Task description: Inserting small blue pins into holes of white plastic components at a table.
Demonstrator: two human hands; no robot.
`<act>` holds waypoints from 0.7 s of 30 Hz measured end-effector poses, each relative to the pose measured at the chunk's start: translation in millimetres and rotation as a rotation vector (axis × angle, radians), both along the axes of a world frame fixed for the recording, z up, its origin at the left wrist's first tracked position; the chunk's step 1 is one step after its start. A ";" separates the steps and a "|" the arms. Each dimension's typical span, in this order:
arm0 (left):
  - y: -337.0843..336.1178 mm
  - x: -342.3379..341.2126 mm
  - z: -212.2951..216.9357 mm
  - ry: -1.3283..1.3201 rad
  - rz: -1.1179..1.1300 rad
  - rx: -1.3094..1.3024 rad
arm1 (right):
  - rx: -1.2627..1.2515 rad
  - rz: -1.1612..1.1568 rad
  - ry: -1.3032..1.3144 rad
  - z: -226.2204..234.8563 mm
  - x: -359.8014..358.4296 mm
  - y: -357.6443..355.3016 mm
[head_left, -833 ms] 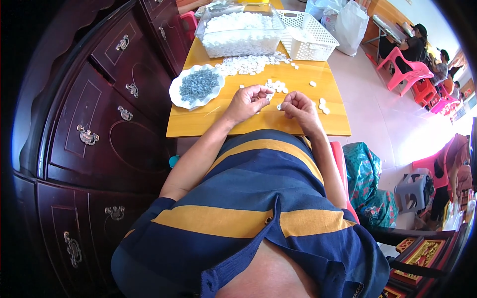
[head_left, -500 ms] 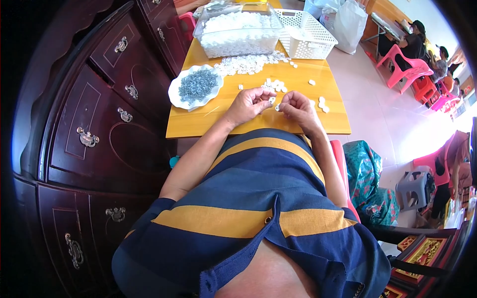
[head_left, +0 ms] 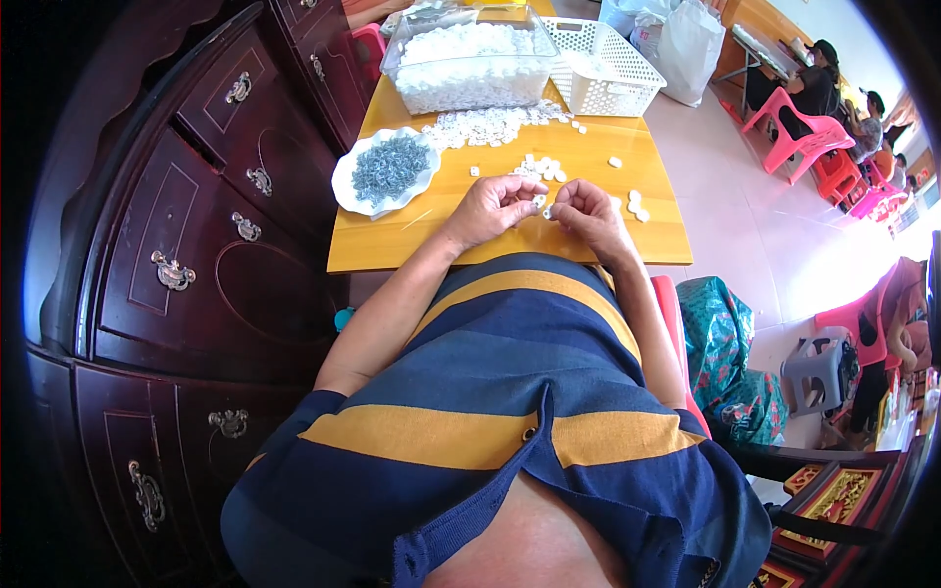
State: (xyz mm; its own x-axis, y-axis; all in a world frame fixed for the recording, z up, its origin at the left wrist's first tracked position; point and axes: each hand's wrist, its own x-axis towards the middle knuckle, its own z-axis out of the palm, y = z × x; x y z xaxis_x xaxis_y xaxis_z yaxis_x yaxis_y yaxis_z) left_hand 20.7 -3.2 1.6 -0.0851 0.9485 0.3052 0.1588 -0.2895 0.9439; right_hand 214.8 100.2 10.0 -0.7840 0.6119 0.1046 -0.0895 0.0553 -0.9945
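Over the near part of the wooden table (head_left: 382, 253), my left hand (head_left: 490, 208) pinches a small white plastic piece (head_left: 538, 200) between thumb and fingertips. Close beside it, my right hand (head_left: 591, 218) is closed on another small white piece (head_left: 548, 211). The two pieces nearly meet; whether they touch I cannot tell. Just beyond my fingers lies a little group of round white pieces (head_left: 552, 171). A few more white pieces (head_left: 637, 208) rest to the right of my right hand. On the left, a scalloped white plate (head_left: 343, 186) carries a heap of small bluish-grey clear parts (head_left: 390, 169).
A clear bin (head_left: 470, 90) full of white pieces stands at the far side, with loose pieces (head_left: 490, 127) spread before it. Beside it is a white perforated basket (head_left: 613, 93). Dark drawers (head_left: 196, 245) border the left; patterned green bags (head_left: 720, 363) sit at the right.
My hands stay almost in place, with only a slight shift of the fingertips and the piece in my left hand. At the far right, another person's arm has moved.
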 end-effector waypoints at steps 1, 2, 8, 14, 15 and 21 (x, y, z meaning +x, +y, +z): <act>-1.2 1.0 2.5 -0.001 -0.006 -0.021 | 0.000 0.000 0.000 -0.9 -0.3 0.1; -1.8 1.6 3.9 -0.001 -0.012 -0.043 | -0.001 -0.003 0.004 -1.9 -0.6 0.2; -0.6 -0.1 0.4 0.028 -0.037 -0.050 | 0.009 -0.004 0.012 -4.1 -2.2 0.1; -0.8 2.7 1.2 0.041 -0.028 -0.037 | 0.015 -0.033 0.041 -6.2 -4.7 -3.1; -0.9 2.9 1.1 0.041 -0.027 -0.036 | 0.012 -0.045 0.049 -6.5 -5.3 -3.7; -0.8 7.8 0.3 0.114 0.074 -0.002 | -0.037 -0.111 0.106 -5.7 -13.5 -10.0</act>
State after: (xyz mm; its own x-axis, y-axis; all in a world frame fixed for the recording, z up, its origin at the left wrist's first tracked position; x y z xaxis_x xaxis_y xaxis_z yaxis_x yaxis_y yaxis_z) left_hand 28.4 -4.0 1.8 -0.1194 0.9414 0.3154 0.2856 -0.2717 0.9190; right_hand 201.3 90.2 4.3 -0.6971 0.6992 0.1587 -0.1892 0.0342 -0.9813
